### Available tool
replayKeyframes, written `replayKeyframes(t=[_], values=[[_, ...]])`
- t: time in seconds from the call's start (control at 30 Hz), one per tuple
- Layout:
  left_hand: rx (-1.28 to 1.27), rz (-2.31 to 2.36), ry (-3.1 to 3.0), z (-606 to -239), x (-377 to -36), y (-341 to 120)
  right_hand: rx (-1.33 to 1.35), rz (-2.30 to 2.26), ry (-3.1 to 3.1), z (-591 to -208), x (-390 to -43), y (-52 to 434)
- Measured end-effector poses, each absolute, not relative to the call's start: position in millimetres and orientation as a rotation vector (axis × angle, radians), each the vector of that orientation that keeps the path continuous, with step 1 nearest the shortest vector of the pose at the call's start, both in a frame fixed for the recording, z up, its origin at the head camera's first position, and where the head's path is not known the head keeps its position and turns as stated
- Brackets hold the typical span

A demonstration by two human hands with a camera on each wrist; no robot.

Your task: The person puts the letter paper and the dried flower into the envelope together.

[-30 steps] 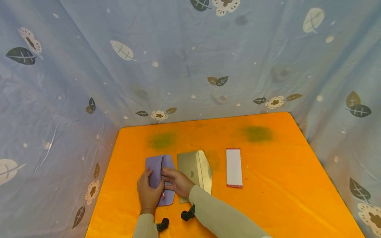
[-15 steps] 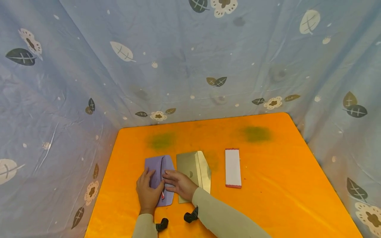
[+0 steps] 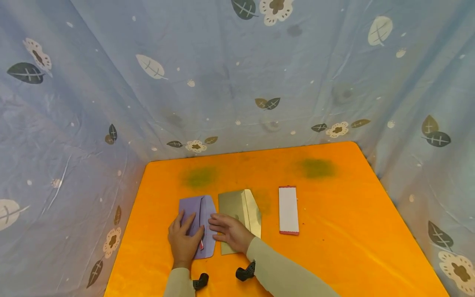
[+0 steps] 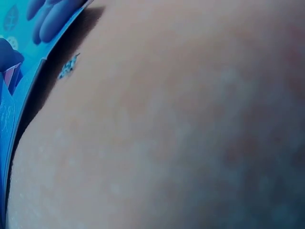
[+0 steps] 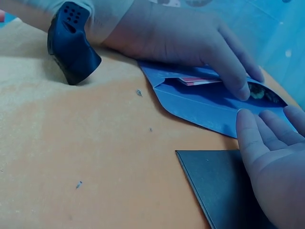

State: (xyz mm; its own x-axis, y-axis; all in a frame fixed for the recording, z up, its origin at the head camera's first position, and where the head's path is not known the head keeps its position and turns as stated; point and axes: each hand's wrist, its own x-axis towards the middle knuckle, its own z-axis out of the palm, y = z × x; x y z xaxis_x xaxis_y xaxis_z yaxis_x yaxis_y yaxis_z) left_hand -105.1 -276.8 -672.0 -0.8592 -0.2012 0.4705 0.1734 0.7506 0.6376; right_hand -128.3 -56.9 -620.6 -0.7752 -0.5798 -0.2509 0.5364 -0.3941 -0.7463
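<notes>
A purple envelope lies on the table with its pointed flap unfolded to the right. My left hand rests on its body, fingers spread, the thumb right at the mouth. Inside the mouth shows the end of a red-and-white paper piece; the right wrist view also shows this red-edged paper poking out of the gaping envelope. With fingers extended, my right hand is at the flap's right edge, over part of a gold envelope. My own left palm fills most of the left wrist view.
To the right lies a white rectangular strip with red ends. The orange tabletop has two greenish stains near its back edge. Blue patterned curtains enclose the back and sides. Black wrist cameras sit on both wrists.
My right hand has drawn back to the right, from the envelope's mouth to the flap's edge, its fingers straightening. The left hand stays on the envelope. The view has shifted slightly.
</notes>
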Motion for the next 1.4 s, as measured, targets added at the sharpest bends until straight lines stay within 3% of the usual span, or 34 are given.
replayKeyframes(t=[1.4], values=[[0.124, -0.933, -2.456, -667.5, -106.0, -270.3, -0.081, -2.412, 1.039, -616.2, -129.9, 25.1]])
